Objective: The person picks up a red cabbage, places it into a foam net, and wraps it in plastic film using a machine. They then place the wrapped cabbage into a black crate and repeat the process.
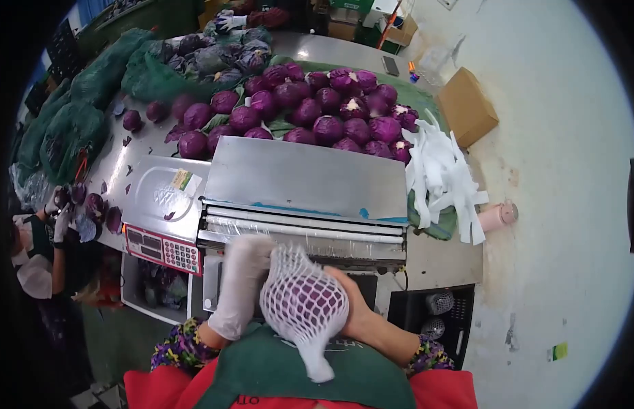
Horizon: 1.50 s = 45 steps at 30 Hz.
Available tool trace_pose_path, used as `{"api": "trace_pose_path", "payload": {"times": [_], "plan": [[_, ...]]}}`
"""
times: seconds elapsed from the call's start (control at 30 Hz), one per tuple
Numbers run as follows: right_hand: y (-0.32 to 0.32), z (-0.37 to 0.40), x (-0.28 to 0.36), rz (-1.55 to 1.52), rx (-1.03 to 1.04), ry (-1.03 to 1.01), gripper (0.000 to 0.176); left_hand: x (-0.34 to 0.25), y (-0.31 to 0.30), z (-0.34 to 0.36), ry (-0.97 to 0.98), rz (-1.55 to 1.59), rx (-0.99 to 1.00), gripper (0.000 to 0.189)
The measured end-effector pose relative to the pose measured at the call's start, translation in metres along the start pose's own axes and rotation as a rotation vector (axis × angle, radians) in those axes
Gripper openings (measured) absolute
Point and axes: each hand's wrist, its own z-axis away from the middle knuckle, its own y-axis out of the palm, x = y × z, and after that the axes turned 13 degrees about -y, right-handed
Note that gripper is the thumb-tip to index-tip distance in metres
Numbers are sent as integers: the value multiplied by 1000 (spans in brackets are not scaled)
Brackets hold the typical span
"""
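Close to my body I hold a purple cabbage [310,294] wrapped in a white foam net sleeve whose loose end hangs down toward my green apron. My left hand [240,283], in a white glove, presses against the cabbage's left side. Underneath and to the right, my right hand [358,307] is bare and cups the cabbage. Just behind it stands a steel wrapping machine [303,177] with a roll of cling film [303,228] across its front.
A heap of purple cabbages [317,109] lies on the table behind the machine. White foam sleeves [443,177] pile at the right, a scale with keypad [163,249] at the left. Green net sacks [71,129] lie far left; a gloved co-worker [37,245] handles cabbages there.
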Motion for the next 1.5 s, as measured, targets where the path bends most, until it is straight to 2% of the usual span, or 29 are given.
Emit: {"api": "trace_pose_path", "payload": {"times": [0.03, 0.07, 0.1, 0.13, 0.17, 0.23, 0.33, 0.4, 0.47, 0.53, 0.57, 0.6, 0.67, 0.73, 0.8, 0.87, 0.97, 1.03, 1.07, 1.13, 1.2, 1.23, 1.27, 1.3, 1.33, 1.37, 1.4, 1.43, 1.5], "plan": [[1, -6, 7, 158, -19, -147, 38, -3, -4, -7, 221, -350, -130, 34], [12, -20, 16, 245, -42, -244, 37, -4, 15, 1, 266, 169, -260, 35], [13, -42, 29, 339, 65, -384, 44, -20, 27, 3, 204, 252, 113, 34], [24, -60, 42, 390, -3, -435, 56, -24, 22, -16, 578, -435, 29, 32], [39, -73, 53, 482, -39, -595, 62, -35, 36, -32, 333, -22, 60, 29], [46, -115, 86, 659, -83, -801, 56, -53, 43, -81, 314, 135, 24, 29], [20, -175, 128, 784, -153, -974, 47, -57, 44, -145, 190, 127, -78, 35], [-3, -196, 145, 1243, -231, -1055, 36, -47, 38, -171, 111, 88, -71, 38], [-17, -194, 155, 1454, -205, -1156, 30, -45, 28, -172, 21, 56, -75, 41], [-18, -164, 162, 1836, -70, -1309, 25, -58, 16, -133, 205, -269, -127, 46], [-5, -128, 163, 1999, 33, -1367, 27, -59, -7, -120, 466, -582, -161, 50], [-1, -96, 167, 2237, 150, -1339, 31, -62, -37, -109, 730, -893, -189, 56], [3, -39, 174, 2623, 439, -1246, 33, -81, -99, -84, 935, -1479, -107, 64], [-8, -12, 177, 2761, 606, -1179, 33, -92, -123, -59, 894, -1993, -125, 67], [-21, -3, 178, 2995, 882, -942, 31, -95, -118, -61, 849, -2067, -12, 67], [-44, -21, 172, 3043, 910, -959, 25, -91, -98, -72, 1059, -2176, 150, 63], [-52, -36, 150, 2841, 1063, -919, 27, -66, -76, -84, 1056, -1883, 240, 36], [-51, -26, 131, 2307, 519, -754, 11, -39, -87, -85, 923, -1360, 228, 15], [-35, -12, 132, 2309, 515, -757, 11, -44, -81, -65, 927, -1360, 231, 15], [13, 30, 139, 1753, 137, -232, 3, -81, -62, -12, -135, -699, 106, 9], [26, 39, 158, 1447, 214, -475, 3, -92, -71, -7, 364, -569, 129, 15], [30, 28, 164, 1443, 216, -466, 3, -104, -68, -12, 522, -561, 48, 14], [35, 9, 172, 1515, 257, -849, 6, -125, -55, -15, 631, -791, 15, 16], [39, -10, 179, 1552, 299, -1250, 13, -124, -54, -40, 701, -713, 135, 31], [36, -35, 189, 1547, 311, -1259, 13, -126, -39, -62, 770, -930, 138, 62], [25, -66, 199, 1996, 449, -1417, 23, -126, -30, -90, 887, -1134, 192, 96], [13, -93, 205, 2459, 590, -1547, 34, -117, -23, -116, 902, -1337, 180, 108], [-1, -118, 200, 2507, 637, -1426, 45, -109, -14, -135, 801, -1497, 191, 112], [-8, -137, 186, 2552, 675, -1320, 58, -84, -7, -167, 711, -1090, 351, 106]]}}
